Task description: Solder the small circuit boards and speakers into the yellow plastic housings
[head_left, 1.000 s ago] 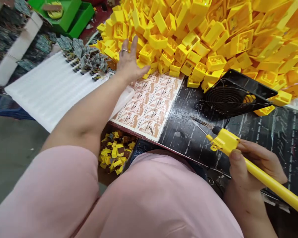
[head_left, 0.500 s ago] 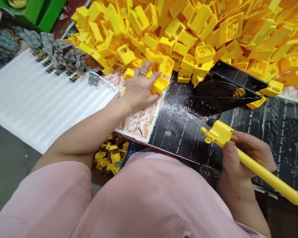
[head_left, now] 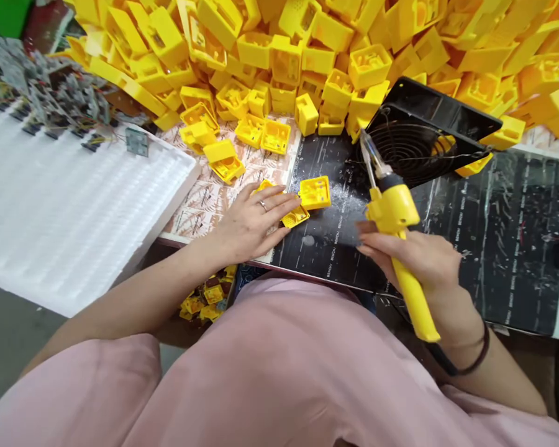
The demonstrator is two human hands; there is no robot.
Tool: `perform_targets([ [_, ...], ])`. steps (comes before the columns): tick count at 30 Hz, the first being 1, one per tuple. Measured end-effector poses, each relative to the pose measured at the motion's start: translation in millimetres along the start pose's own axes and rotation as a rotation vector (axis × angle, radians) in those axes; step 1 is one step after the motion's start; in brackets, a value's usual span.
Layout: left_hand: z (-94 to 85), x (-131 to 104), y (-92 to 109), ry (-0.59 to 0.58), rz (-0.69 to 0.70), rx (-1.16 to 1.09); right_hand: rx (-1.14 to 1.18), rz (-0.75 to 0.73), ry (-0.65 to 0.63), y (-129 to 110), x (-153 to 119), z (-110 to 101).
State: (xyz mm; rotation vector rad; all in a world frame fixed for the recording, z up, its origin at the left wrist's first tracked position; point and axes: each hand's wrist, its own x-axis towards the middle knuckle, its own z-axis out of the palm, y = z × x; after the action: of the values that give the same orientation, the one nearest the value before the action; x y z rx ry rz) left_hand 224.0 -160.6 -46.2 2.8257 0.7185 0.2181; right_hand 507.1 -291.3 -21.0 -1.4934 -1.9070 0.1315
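Observation:
My left hand [head_left: 251,220] lies with fingers stretched out over small yellow plastic housings at the bench's front, partly hiding them. Just past its fingertips sits an open yellow housing [head_left: 315,192] with small parts inside; another yellow housing [head_left: 295,216] shows under the fingers. My right hand [head_left: 419,257] is closed round the handle of a yellow soldering iron [head_left: 394,208] with a thin metal tube beside its tip. The iron points away from me, its tip in front of the black fan. Some fingers of the right hand are blurred.
A big heap of yellow housings [head_left: 279,59] fills the back. A black fan [head_left: 414,139] leans on the black mat [head_left: 494,242]. At left, grey circuit boards with wires [head_left: 51,87] lie along a white foam sheet [head_left: 74,205]. Below the bench edge are more yellow pieces [head_left: 209,298].
My left hand has come back from the heap toward me, with yellow housings now under and beside it. My right hand has swung the soldering iron more upright, tip farther away.

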Motion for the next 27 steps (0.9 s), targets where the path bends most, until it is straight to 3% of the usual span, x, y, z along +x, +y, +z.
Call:
perform_targets([
  [3,4.9,0.1,0.2,0.091,-0.049,-0.013,-0.092,-0.248,-0.059,6.3,26.3,17.2],
  [6,10.8,5.4,1.8,0.117,-0.112,-0.007,-0.04,-0.312,-0.177,21.1,52.0,39.3],
  [10,11.4,12.6,4.6,0.09,-0.086,0.015,-0.034,-0.307,-0.364,35.9,68.5,57.9],
  [12,7.0,15.2,7.9,0.067,-0.083,0.078,-0.103,-0.304,-0.384,35.0,64.0,56.4],
  [17,-7.0,20.1,21.7,0.002,-0.097,0.099,-0.341,-0.271,-0.263,15.8,32.8,29.0],
  [21,-14.6,17.4,27.8,-0.037,-0.071,0.052,-0.206,-0.296,-0.276,6.6,20.2,11.8],
  [27,-20.6,10.7,22.7,-0.117,0.059,0.021,-0.073,-0.314,-0.34,12.3,18.3,19.7],
])
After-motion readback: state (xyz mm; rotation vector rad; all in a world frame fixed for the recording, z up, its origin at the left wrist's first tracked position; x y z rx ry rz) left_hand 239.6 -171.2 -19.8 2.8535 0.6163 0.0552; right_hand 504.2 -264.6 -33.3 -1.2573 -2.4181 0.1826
